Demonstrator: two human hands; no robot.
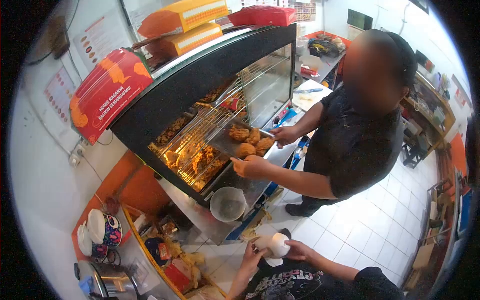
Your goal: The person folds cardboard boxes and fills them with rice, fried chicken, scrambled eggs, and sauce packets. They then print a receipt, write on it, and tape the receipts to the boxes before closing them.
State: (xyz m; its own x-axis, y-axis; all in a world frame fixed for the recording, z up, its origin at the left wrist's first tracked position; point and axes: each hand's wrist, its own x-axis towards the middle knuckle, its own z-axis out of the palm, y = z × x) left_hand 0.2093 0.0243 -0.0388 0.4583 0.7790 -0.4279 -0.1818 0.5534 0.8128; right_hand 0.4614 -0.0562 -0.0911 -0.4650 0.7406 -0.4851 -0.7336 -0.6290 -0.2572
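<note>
The left hand (253,256) and right hand (300,250) grip a white bundle (276,245) above the tiled floor (345,227). A translucent tub (227,204) sits by the metal counter's (256,184) near edge.

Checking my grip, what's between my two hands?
A white item, its kind unclear, is held between your left hand and right hand, in the head view.

Wide-angle view with strong curved distortion and black vignetting toward the corners. Overall illumination is bright and cool; glare whitens the tiled floor (350,235), lower right. A warm amber glow lights the interior of the display cabinet (200,75), centre. The white object (278,244), lower centre, shows a bright highlight. One person's head (375,75), upper right, is blurred.
</note>
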